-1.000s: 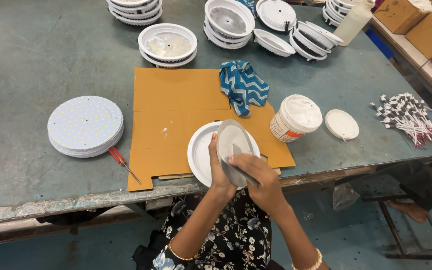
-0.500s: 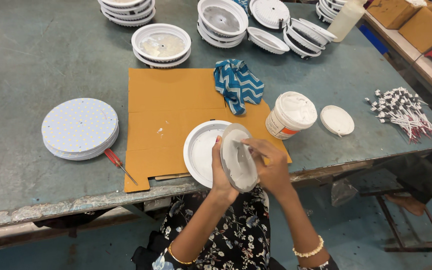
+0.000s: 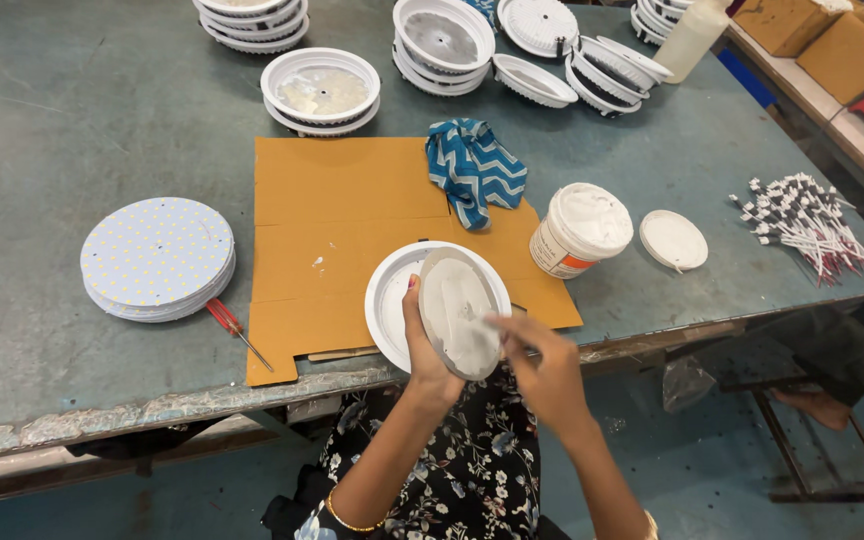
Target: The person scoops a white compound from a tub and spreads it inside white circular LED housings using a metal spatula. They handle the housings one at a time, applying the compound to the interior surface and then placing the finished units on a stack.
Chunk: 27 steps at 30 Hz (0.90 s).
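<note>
Stack of dotted discs (image 3: 157,258): left lying flat at the far left of the table, unmoved since a second ago, well apart from both hands; a red screwdriver (image 3: 235,331) is seen just beside it, near the table's front edge.
Cardboard sheet (image 3: 352,215): spread under the work, its front edge brought close to the chipped table edge (image 3: 102,420).
White round housing (image 3: 392,300): left on the cardboard, partly hidden behind the held disc.
Left hand (image 3: 427,350): clasped around the lower left rim of the grey disc (image 3: 460,312), which is held tilted up over the housing.
Change: the disc has been lifted and turned more face-on than a second ago; white paste is now seen spread across more of it.
Right hand (image 3: 542,365): pressed to the disc's face by the fingertips, blurred; whether anything is pinched cannot be told.
Paste tub (image 3: 580,230): left open to the right, near the hands, its lid (image 3: 673,239) beside it.
Wire bundle (image 3: 802,225): kept well apart at the far right.
Open room: bare table is offered between the dotted discs and the cardboard; the back is crowded with white housings (image 3: 442,40).
</note>
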Motion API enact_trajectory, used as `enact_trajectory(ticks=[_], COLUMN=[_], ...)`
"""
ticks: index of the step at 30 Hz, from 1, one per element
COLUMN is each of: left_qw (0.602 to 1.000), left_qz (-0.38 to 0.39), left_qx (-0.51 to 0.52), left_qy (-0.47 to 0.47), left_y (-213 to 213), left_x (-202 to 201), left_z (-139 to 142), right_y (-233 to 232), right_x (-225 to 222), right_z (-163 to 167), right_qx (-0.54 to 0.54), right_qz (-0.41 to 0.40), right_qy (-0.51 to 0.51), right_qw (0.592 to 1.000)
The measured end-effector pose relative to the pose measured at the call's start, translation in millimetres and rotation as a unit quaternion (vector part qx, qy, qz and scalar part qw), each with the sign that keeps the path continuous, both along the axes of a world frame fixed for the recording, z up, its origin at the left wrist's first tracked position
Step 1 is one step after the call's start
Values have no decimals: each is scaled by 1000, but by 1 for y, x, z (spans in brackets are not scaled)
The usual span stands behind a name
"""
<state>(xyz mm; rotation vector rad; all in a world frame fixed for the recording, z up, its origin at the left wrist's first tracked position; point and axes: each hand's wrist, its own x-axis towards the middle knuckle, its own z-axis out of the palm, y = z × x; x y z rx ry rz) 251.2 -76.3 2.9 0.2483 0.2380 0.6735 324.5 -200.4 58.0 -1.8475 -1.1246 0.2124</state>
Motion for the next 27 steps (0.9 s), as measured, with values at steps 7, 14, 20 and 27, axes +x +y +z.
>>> enact_trajectory(ticks=[7, 14, 20, 27], left_qw=[999, 999, 997, 997], left_qz=[36, 23, -12, 11], left_qx=[37, 25, 73, 81], left_qy=[5, 14, 16, -11], left_y=[-4, -9, -25, -23], left_x=[-4, -10, -11, -12], left_z=[-3, 1, -7, -16], right_y=[14, -3, 33, 16], right_x=[-15, -3, 23, 6], right_z=[-5, -2, -17, -23], right_qx=[23, -1, 48, -10], right_qz=[-22, -31, -115, -82], right_qy=[-41, 56, -16, 25], right_qw=[999, 998, 992, 996])
